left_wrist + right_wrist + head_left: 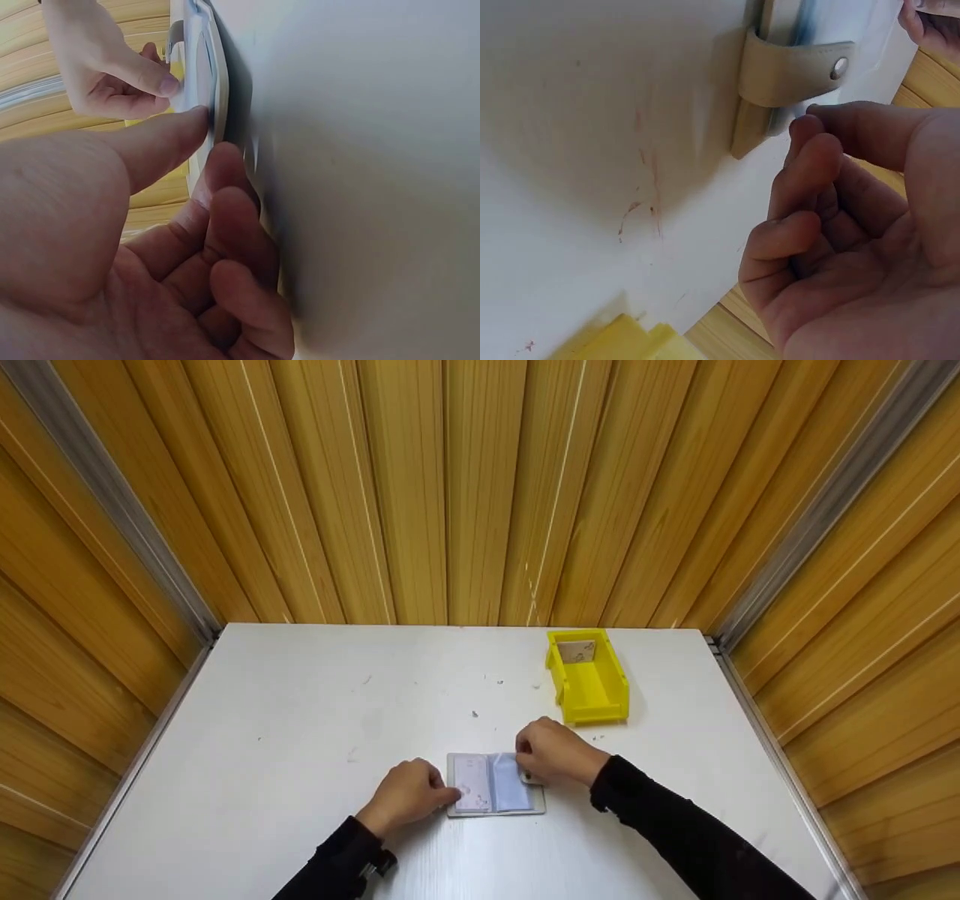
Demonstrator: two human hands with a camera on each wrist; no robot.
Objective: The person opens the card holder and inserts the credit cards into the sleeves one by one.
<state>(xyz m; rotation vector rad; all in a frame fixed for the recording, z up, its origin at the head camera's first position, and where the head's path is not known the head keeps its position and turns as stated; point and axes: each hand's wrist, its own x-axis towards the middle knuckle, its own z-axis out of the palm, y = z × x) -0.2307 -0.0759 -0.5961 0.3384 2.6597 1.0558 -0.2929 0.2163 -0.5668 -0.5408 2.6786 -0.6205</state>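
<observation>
A card holder (538, 802) lies spread on the white table, with clear plastic sleeves (512, 787) inside. A pale printed card (472, 780) shows in its left half. My left hand (409, 795) grips the left edge, thumb on top and fingertips against the border. At the upper right corner, my right hand (555, 751) pinches the sleeve edge between thumb and forefinger; the other fingers are curled. The right wrist view shows the holder's beige strap (795, 71) with a metal snap (839, 68), close to those fingertips. What lies under the sleeves is hard to make out.
A yellow bin (592, 712) stands at the table's back right, with a patterned beige piece (577, 651) against its rear wall. Small dark marks dot the white table (315, 697). Wood-patterned walls (480, 495) enclose the back and both sides.
</observation>
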